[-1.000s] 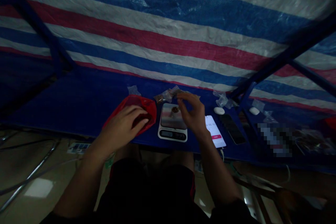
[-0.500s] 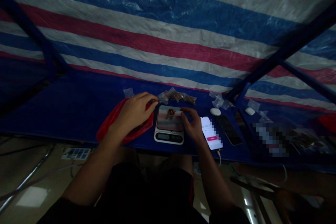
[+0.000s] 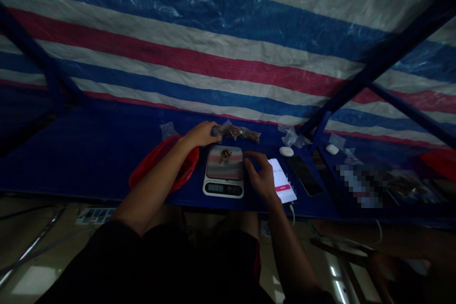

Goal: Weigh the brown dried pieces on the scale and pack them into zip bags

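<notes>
A white digital scale sits in front of me, its display lit but too blurred to read. On its plate stands a small clear cup filled with brown pieces. Behind the scale, my left hand has its fingers closed on a clear plastic bag, beside filled bags of brown bits. Under my left forearm lies an open red plastic bag, its contents mostly hidden. At the scale's right edge rests my right hand, empty, thumb and forefinger apart.
A lit phone with a cable lies right of my right hand, next to a dark phone and a white earbud case. Empty clear bags lie behind them. Blue metal bars and a striped tarp bound the blue table.
My left hand has moved away from over the red bag, farther back to the clear bag, and closed on it. My right hand stays beside the scale. The view has shifted slightly.
</notes>
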`<state>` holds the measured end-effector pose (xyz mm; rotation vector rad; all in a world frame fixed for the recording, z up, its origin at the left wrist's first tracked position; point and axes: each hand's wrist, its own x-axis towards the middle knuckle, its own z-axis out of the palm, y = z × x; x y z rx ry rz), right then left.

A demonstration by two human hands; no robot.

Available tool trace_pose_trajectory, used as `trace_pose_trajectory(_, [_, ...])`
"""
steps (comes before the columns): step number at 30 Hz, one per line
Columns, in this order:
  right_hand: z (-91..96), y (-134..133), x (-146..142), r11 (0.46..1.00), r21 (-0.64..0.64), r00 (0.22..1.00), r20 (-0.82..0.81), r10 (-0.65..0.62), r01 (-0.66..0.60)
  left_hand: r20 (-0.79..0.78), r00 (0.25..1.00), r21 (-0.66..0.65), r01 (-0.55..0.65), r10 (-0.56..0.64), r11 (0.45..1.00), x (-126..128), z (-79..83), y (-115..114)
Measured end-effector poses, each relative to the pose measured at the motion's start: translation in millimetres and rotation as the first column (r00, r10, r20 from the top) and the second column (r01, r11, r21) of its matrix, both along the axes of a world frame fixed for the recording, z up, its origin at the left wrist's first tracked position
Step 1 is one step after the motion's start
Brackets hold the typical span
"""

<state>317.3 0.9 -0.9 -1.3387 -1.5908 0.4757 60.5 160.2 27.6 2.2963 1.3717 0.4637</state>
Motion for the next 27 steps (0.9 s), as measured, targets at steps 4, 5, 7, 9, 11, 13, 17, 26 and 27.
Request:
trace_pose_trajectory(4, [2.4, -0.3, -2.6, 1.0, -0.003, 1.0, 0.004, 0.015, -0.015, 0.051, 0.998, 0.019, -0.031, 0.03, 0.999, -0.8, -6.8, -2.0])
trace_pose_trajectory(5, [2.9, -0.2, -3.6, 1.0, -0.004, 1.0, 0.006, 0.021, -0.021, 0.084, 0.996, 0.028, -0.039, 0.036, 0.999, -2.3, -7.4, -4.1])
trace_pose_trajectory(7, [3.8, 0.4, -6.0, 0.999, -0.016, 0.999, 0.019, 0.04, -0.04, 0.185, 0.983, 0.049, -0.023, 0.014, 0.999, -7.3, -5.8, -11.0])
trace_pose_trajectory(9, [4.0, 1.7, -8.7, 0.998, -0.03, 0.998, 0.041, 0.053, -0.052, 0.274, 0.96, 0.077, 0.033, -0.053, 0.996, -14.3, -0.4, -20.8])
trace_pose_trajectory(11, [3.6, 3.8, -11.6, 0.998, -0.044, 0.996, 0.074, 0.058, -0.055, 0.276, 0.955, 0.102, 0.087, -0.112, 0.991, -22.0, 8.2, -32.3])
trace_pose_trajectory(13, [2.9, 6.8, -14.9, 0.997, -0.057, 0.992, 0.116, 0.055, -0.049, 0.197, 0.971, 0.117, 0.111, -0.133, 0.987, -28.8, 18.3, -43.9])
trace_pose_trajectory(17, [1.9, 13.9, -22.6, 0.996, -0.074, 0.973, 0.221, 0.07, -0.055, -0.014, 0.98, 0.092, 0.197, -0.197, 0.976, -33.6, 35.3, -64.4])
trace_pose_trajectory(26, [1.0, 26.7, -31.1, 0.997, -0.026, 0.953, 0.293, 0.077, -0.072, -0.201, 0.952, 0.013, 0.239, -0.231, 0.971, -19.8, 47.9, -87.8])
trace_pose_trajectory(27, [1.3, 27.4, -31.2, 0.997, -0.025, 0.951, 0.3, 0.079, -0.075, -0.207, 0.951, 0.018, 0.24, -0.231, 0.971, -19.4, 48.1, -87.8])
